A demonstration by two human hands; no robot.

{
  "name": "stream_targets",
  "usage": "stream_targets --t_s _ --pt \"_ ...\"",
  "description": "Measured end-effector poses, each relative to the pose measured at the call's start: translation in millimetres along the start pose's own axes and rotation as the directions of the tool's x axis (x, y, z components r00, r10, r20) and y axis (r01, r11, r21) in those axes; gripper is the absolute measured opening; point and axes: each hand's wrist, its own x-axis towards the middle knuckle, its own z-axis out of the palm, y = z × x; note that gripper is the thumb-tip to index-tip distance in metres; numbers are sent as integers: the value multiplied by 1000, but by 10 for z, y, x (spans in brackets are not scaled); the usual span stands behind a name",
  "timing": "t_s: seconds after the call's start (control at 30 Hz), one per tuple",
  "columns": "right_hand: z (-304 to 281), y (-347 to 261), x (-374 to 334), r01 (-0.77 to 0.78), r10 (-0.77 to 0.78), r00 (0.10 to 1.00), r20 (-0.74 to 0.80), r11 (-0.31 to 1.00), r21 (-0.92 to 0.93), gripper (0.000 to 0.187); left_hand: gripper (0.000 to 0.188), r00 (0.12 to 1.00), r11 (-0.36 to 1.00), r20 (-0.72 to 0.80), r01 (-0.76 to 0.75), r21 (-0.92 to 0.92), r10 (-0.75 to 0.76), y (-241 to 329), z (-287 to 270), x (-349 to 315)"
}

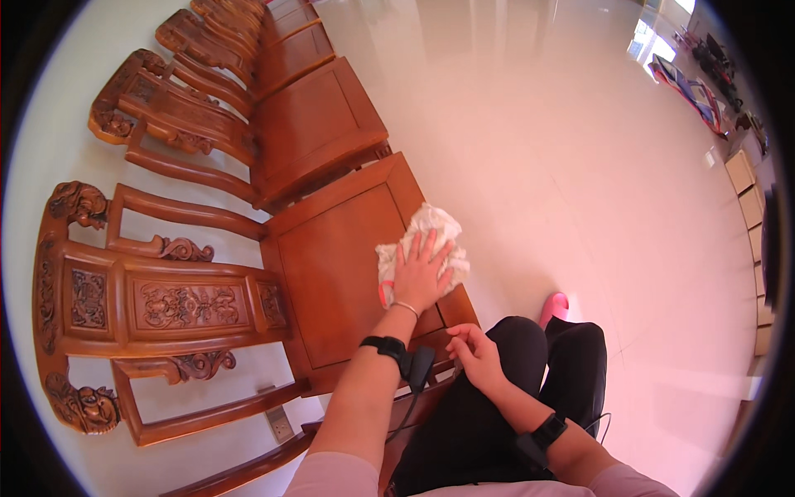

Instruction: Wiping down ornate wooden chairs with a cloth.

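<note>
My left hand [421, 277] lies flat with fingers spread on a crumpled whitish cloth [435, 222], pressing it against the chair seat. A small reddish-pink patch shows at the cloth's near left edge. The wooden chair [331, 273] is reddish brown, with a panelled seat and a carved back to the left. The cloth sits at the seat's right side and reaches its edge. My right hand [479, 358] hovers by the near right corner of the seat, beside my knee. Its fingers are loosely bent and apart, and nothing shows in them.
More matching wooden chairs [319, 124] stand in a row along the pale wall at the left. Glossy light tiles [530, 141] cover the floor on the right. Pale boxes [749, 207] line the far right side. A pink shoe [555, 307] is on my foot.
</note>
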Motion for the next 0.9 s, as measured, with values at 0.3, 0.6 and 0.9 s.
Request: stream_targets --t_s 0.3,0.6,0.9 --pt "-2 -60 74 -96 97 994 58 995 -22 17 49 988 987 -84 136 83 -129 -730 115 1003" --pt "92 -80 97 77 -65 997 51 953 -292 16 48 981 980 -73 184 77 -179 -1000 74 1261" --pt "109 -138 69 177 -153 984 89 886 -428 14 51 933 930 -51 360 78 -357 -1168 -118 514"
